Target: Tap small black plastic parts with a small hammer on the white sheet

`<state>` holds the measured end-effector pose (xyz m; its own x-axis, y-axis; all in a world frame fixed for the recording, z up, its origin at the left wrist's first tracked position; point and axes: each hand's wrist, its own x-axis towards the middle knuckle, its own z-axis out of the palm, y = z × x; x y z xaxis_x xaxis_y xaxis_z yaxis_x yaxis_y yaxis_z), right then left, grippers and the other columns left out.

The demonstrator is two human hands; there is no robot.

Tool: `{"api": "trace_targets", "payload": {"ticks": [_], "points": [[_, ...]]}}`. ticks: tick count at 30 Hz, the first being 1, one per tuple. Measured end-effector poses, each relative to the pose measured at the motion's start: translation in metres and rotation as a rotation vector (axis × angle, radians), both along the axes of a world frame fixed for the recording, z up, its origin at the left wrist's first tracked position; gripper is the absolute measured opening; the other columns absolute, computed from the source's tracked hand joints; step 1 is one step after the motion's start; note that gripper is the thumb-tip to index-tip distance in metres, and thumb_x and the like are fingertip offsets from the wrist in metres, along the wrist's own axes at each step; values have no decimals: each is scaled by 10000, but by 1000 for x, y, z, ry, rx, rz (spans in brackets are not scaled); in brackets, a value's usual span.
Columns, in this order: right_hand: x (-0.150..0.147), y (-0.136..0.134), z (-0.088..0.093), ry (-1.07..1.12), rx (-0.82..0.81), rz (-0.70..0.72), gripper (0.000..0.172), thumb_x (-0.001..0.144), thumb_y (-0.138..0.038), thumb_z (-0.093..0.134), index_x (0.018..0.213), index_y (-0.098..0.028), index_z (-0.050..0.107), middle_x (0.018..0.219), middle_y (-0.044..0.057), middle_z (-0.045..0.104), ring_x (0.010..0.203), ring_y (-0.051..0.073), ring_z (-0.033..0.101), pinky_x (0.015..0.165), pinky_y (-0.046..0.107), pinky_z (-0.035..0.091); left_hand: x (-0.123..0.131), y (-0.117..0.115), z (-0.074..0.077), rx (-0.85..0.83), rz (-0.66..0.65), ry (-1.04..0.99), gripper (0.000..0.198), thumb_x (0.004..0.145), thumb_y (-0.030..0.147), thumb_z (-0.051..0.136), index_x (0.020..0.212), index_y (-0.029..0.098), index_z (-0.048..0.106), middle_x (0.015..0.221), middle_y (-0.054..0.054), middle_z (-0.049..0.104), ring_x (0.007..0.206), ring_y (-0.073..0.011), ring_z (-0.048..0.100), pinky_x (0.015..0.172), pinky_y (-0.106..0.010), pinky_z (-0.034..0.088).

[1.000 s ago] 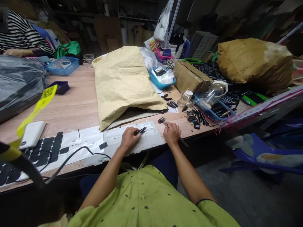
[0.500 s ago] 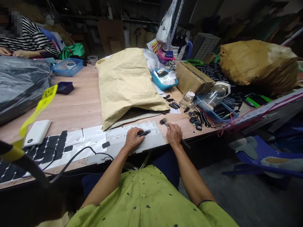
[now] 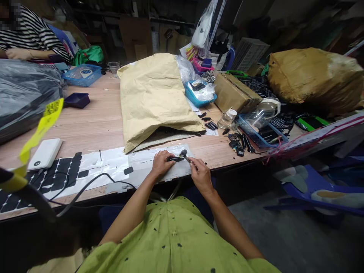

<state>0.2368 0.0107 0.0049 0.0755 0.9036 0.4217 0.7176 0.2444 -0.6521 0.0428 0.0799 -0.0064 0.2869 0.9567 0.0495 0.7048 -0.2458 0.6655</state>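
I see my left hand (image 3: 161, 163) closed on a thin black stick (image 3: 175, 159), with the end of it poking out to the right, past the fingers. My right hand (image 3: 200, 172) is closed around the handle of a small hammer (image 3: 184, 153). The hammer's head is right by the poking-out end of the stick. From here I can't tell if the two touch. Both things are over a pale board (image 3: 142, 173) at the near edge of the worktop (image 3: 99, 113).

Just past the board there is a big tan bag (image 3: 159, 98) lying flat, with its mouth a bit open toward me. To the left of the board I see a white sheet (image 3: 115, 151), with black patches (image 3: 83, 173) on it, and a white box (image 3: 45, 153) farther left. A yellow tag (image 3: 41, 131) hangs close to the camera.

On the right, near the bag, lie more black sticks (image 3: 211, 125). Next to them stands a jar (image 3: 226, 119) with a white lid, then a blue basket (image 3: 246, 131) with a clear jug (image 3: 261, 112) on it. Behind the jar is a brown box (image 3: 234, 91). Far off to the left sits someone in a striped top (image 3: 31, 34).
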Motion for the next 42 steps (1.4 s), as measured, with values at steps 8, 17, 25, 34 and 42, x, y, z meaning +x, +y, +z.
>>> {"api": "trace_targets", "payload": {"ticks": [8, 17, 25, 34, 42], "points": [[-7, -2, 9, -226, -33, -21, 372, 963, -171, 459, 1160, -274, 758, 892, 58, 701, 858, 193, 650, 776, 269, 509, 5, -1, 1, -16, 40, 10, 210, 794, 241, 745, 985, 309, 800, 945, -19, 709, 970, -241, 588, 906, -384, 453], [-18, -3, 15, -276, -51, 32, 379, 964, -160, 462, 1184, -279, 747, 921, 50, 707, 868, 179, 646, 790, 256, 495, 6, -2, 3, -26, 48, -14, 177, 772, 224, 745, 942, 273, 760, 957, -13, 736, 962, -240, 608, 909, -380, 459], [13, 27, 5, -304, -57, -111, 380, 945, -165, 473, 1172, -280, 756, 940, 62, 682, 921, 205, 604, 787, 284, 462, 6, -1, 0, -42, 53, -62, 215, 795, 261, 733, 1010, 274, 738, 958, -8, 749, 960, -243, 612, 920, -388, 457], [59, 61, -28, -360, -100, -411, 333, 886, -108, 550, 1091, -236, 779, 886, 67, 593, 830, 202, 463, 706, 307, 303, 3, 0, -2, -63, 47, -54, 290, 1006, 311, 455, 930, 246, 728, 986, -23, 737, 960, -223, 596, 898, -369, 439], [50, 59, -37, -381, -83, -452, 345, 896, -132, 539, 1143, -245, 751, 952, 85, 597, 883, 225, 456, 704, 320, 278, -2, 0, 1, -72, 7, 16, 360, 1032, 354, 385, 821, 234, 651, 929, -26, 671, 947, -217, 564, 887, -362, 425]]}}
